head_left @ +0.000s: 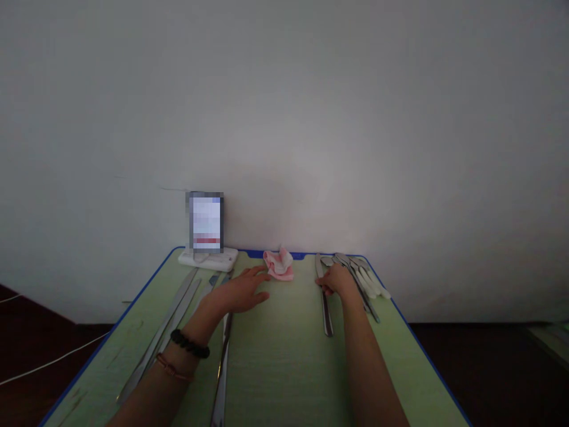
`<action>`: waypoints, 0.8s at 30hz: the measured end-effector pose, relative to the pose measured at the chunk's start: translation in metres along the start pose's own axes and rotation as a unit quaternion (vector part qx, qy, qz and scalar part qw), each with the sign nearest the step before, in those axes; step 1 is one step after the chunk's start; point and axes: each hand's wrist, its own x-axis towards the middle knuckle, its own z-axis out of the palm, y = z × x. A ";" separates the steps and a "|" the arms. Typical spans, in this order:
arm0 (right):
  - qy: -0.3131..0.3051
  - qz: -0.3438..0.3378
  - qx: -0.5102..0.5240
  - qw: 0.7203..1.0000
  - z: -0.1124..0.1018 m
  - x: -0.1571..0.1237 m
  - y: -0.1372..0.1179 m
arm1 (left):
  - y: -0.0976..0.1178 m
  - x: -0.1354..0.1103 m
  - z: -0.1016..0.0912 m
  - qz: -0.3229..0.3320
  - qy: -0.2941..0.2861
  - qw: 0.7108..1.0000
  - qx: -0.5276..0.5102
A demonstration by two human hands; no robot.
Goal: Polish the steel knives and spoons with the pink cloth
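Note:
My left hand (243,290) is open, palm down, with its fingers stretched toward a crumpled pink and white cloth (280,265) at the far edge of the table. Its fingertips come close to the cloth; whether they touch it I cannot tell. With fingers pinched, my right hand (336,280) holds a metal table knife (326,314) by its middle, the handle pointing toward me. To the right of that hand lies a bunch of cutlery with spoons (342,259) and several white-handled pieces (371,283). Under and beside my left arm are several long metal knives (171,314), partly hidden.
A phone (207,222) with a lit, blurred screen stands on a white base (213,259) at the back left. The light green table (284,367) has a blue rim and meets a plain wall (284,118). A white cable (57,359) runs off to the left.

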 end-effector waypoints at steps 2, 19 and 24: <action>-0.019 -0.005 0.002 1.000 -0.001 -0.001 0.002 | -0.002 0.000 0.001 -0.002 0.002 1.000 -0.002; -0.033 -0.017 -0.035 0.999 -0.011 -0.009 0.007 | -0.003 0.000 0.001 -0.011 -0.010 1.000 0.006; -0.019 -0.011 -0.043 0.999 -0.011 -0.009 0.010 | 0.000 -0.002 -0.002 -0.013 -0.026 0.999 0.016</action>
